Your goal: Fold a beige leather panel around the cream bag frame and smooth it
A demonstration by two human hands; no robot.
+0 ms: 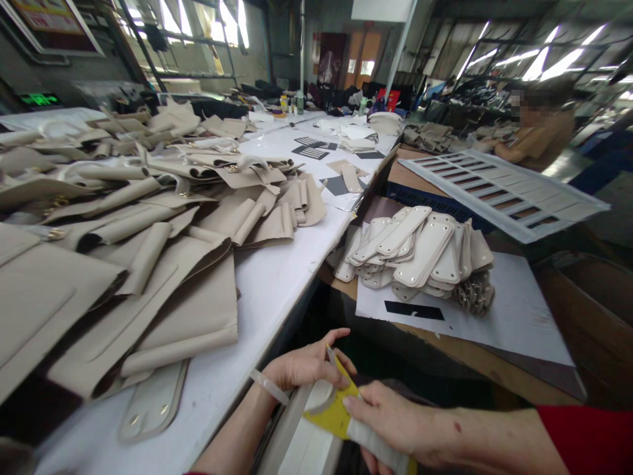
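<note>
Right hand [383,417] fingers grip yellow tool [332,418]; left hand [302,364] at its far end, can't tell if holding. Beige panels [198,310] left.

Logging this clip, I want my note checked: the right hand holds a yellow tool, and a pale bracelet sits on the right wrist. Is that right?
Wrong wrist: the head view shows the pale bracelet on the left wrist. The right hand does hold a yellow tool.

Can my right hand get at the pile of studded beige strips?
Probably yes: nothing visible blocks the way from your right hand to the studded beige strips, but it would first have to release the yellow tool.
</note>
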